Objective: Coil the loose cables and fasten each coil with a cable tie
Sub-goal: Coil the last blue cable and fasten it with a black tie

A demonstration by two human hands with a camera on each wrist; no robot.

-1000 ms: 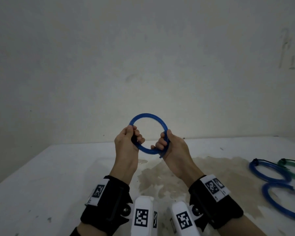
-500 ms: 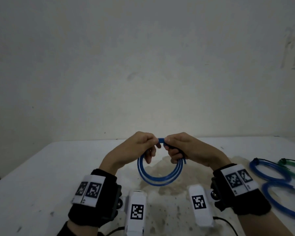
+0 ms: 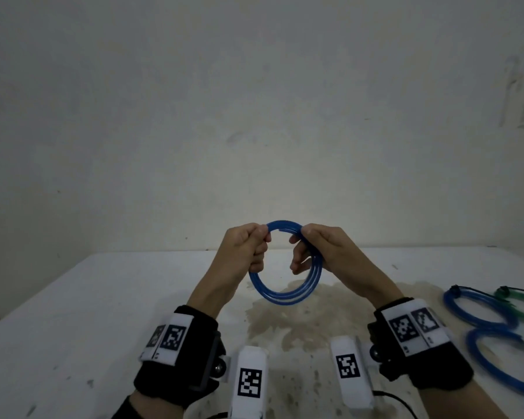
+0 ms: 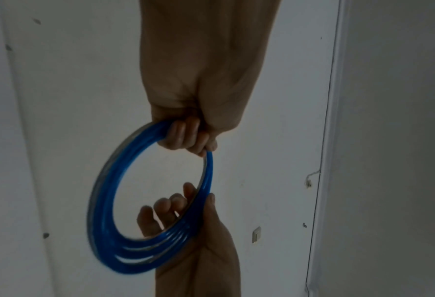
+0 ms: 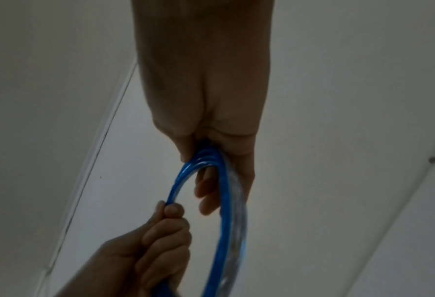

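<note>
A blue cable coil (image 3: pixel 285 293) of several loops hangs upright in the air above the white table (image 3: pixel 88 297). My left hand (image 3: pixel 250 246) grips its upper left part with curled fingers. My right hand (image 3: pixel 310 247) holds the upper right part, thumb on the outside and fingers through the ring. In the left wrist view the blue cable coil (image 4: pixel 104 201) is blurred below my left hand (image 4: pixel 185 138), with my right hand (image 4: pixel 185 217) at its lower edge. In the right wrist view the blue cable coil (image 5: pixel 226 211) runs through my right hand (image 5: pixel 211 160). No cable tie is visible on it.
Two tied blue coils (image 3: pixel 472 306) (image 3: pixel 502 361) and a green coil (image 3: pixel 521 306) lie at the table's right edge. A brown stain (image 3: pixel 300 319) marks the table's middle. A plain wall (image 3: pixel 254 116) stands close behind the table.
The coil was held high, then dropped low with both hands meeting at its top. Now the hands have parted slightly and risen, and the coil's top arc shows between them.
</note>
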